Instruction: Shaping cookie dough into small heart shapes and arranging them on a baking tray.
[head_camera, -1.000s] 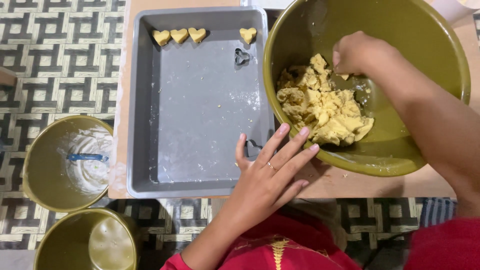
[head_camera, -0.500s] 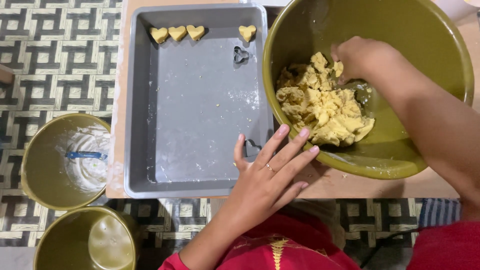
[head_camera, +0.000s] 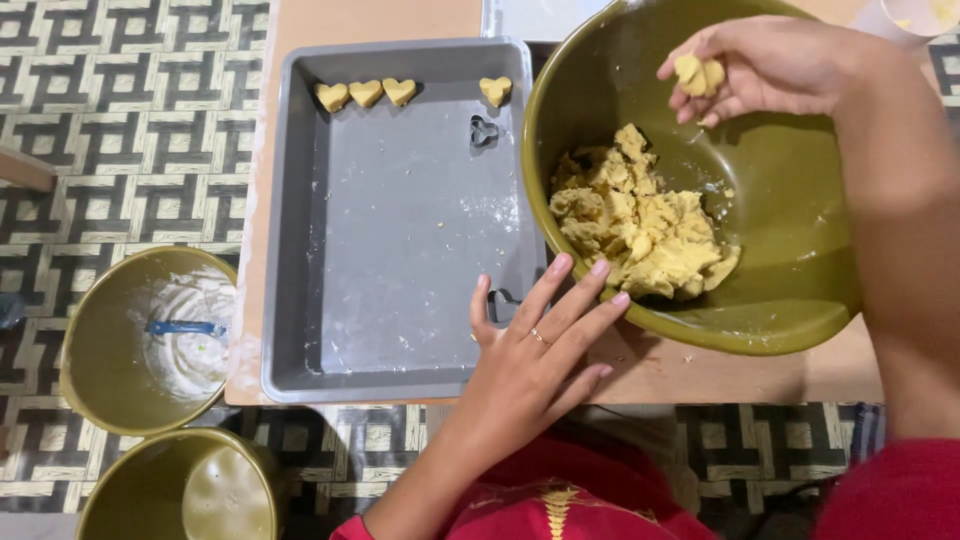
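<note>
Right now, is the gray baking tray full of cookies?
No, mostly empty. The gray baking tray holds only four heart-shaped cookies along its far edge, plus two small metal cutters.

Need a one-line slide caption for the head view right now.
Right hand lifts a dough piece above the olive bowl; left hand rests at the grey tray.

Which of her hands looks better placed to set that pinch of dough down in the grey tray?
Probably the right hand: it already holds the dough piece above the green bowl. The left hand lies flat, fingers against the bowl's rim beside the grey tray.
</note>
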